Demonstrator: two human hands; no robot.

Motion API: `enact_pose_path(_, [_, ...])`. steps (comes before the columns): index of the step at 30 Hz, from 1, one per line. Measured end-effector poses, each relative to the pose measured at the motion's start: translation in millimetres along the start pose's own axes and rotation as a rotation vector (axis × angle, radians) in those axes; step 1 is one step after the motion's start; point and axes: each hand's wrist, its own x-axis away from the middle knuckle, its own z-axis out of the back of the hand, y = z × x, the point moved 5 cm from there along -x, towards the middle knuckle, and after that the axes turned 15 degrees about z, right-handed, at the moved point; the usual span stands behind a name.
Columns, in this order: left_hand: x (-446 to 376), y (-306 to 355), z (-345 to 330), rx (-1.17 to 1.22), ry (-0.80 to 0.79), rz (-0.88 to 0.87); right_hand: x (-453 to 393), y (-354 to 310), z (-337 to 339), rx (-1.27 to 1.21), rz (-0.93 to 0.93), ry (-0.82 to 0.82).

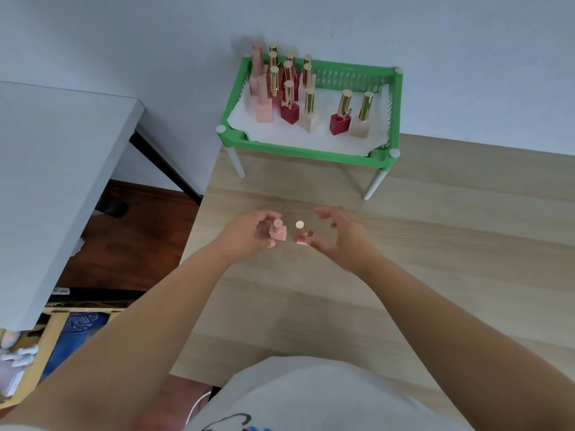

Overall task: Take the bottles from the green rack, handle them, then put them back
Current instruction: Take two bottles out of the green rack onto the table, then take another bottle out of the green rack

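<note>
1. Left hand (249, 233): fingers curled round the pink bottle (278, 232), thumb low at its base; bottle upright on the tabletop (435, 244).
2. Right hand (337, 236): released, fingers spread and loosely bent, cupped beside the gold-capped bottle (303, 234); thumb tip near its base, contact impossible to confirm.
3. Both bottles upright, just beside each other, well apart from the rack (308, 152).
4. Farther out: green rack on white legs at the wall, lined with white paper, holding a crowd of bottles at its left and two more (351, 115) toward the right, with bare lining between and in front.
5. Judged progress: two bottles out and in handling; return not yet done. Most bottles in the rack, so likely much of the task left, though untouched or already returned cannot be told.
</note>
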Motion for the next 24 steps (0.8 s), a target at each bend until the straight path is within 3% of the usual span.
enact_pose_path(5, [6.4,18.1,33.2,0.0,0.084,-0.075,8.3,-16.3,68.2,-0.006,0.072,0.281])
enact_pose_path(10, [11.0,96.0,73.7,0.188,0.317,-0.251,-12.1,-14.6,133.4,0.006,0.037,0.527])
enact_pose_path(14, [-6.4,158.9,67.0,0.194,0.365,-0.321,-51.1,-6.8,157.8,0.162,-0.027,0.491])
enact_pose_path(19, [-42.8,188.4,43.5,0.109,0.326,-0.182,-90.2,4.7,157.2,0.339,-0.103,0.299])
enact_pose_path(24, [-66.0,203.0,36.6,-0.002,0.388,-0.136,-110.3,11.1,155.1,0.45,-0.099,0.228])
